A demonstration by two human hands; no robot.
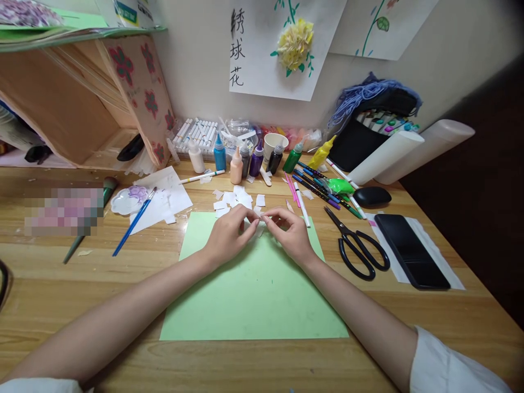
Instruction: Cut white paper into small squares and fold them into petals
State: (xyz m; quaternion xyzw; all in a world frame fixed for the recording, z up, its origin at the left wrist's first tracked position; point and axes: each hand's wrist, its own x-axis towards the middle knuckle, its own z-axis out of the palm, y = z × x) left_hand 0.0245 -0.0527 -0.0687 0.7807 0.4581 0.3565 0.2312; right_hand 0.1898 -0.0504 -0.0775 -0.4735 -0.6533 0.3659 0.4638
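Over the upper part of a green sheet of paper (254, 295), my left hand (231, 232) and my right hand (289, 232) meet fingertip to fingertip. Both are closed in a pinch on a small pale piece of paper (261, 217), mostly covered by the fingers. Just beyond my left hand lie several cut white paper pieces (238, 196), some overlapping. A white marker (302, 204) rests beside my right hand, its lower end on the green sheet. Black-handled scissors (355, 243) lie partly open to the right.
Behind stand several paint bottles (220, 153) and a paper cup (275, 144). At left are a paintbrush (135, 221), a palette (124, 202) and a white sheet (174, 191). A phone (411, 251), a mouse (372, 196) and scattered pens (315, 185) lie right.
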